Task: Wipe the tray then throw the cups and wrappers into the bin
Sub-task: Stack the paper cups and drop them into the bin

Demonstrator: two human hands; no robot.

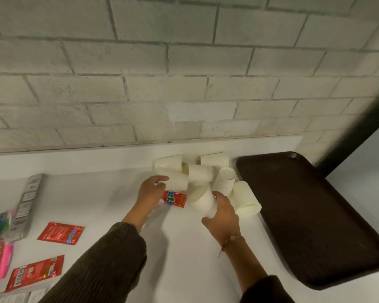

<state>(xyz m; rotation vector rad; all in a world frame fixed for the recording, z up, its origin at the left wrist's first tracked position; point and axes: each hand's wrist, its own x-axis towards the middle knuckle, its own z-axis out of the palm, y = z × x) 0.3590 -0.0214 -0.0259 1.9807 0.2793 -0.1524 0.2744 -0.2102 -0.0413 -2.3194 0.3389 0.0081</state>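
Beside tray [304,204]: right hand [222,217] curled round cup [202,203]; left hand [151,190] over red wrapper [175,199].

Print on the red sachets [61,233] is too blurred to read.

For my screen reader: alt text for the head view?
A person's right hand grips a paper cup from a toppled pile of cups on a counter; the left hand touches another cup. A brown tray lies at right.
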